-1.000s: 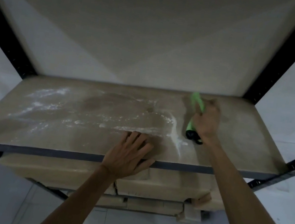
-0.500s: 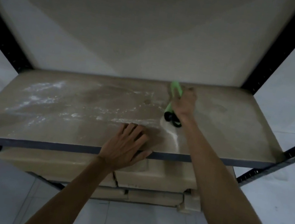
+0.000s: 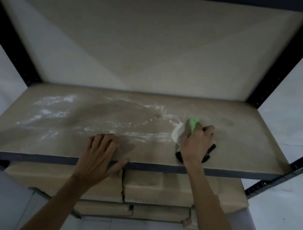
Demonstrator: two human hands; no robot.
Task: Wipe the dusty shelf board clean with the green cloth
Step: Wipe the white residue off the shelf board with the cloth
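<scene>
Green cloth (image 3: 193, 123) sits on the shelf board (image 3: 242, 147) toward three o'clock, gripped by the right hand (image 3: 196, 143), fingers curled round it. The left hand (image 3: 98, 156) rests flat, fingers spread, on the six o'clock edge; white dust (image 3: 52, 109) streaks the nine o'clock side.

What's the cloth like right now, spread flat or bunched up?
Bunched up. The right hand grips the cloth on the board, and only a narrow green tip shows beyond it.

Right hand (image 3: 197, 143): grips the green cloth (image 3: 193, 124) on the shelf board (image 3: 252, 145).
Left hand (image 3: 98, 156): flat on the front edge.
White dust (image 3: 54, 110): on the left part.
</scene>
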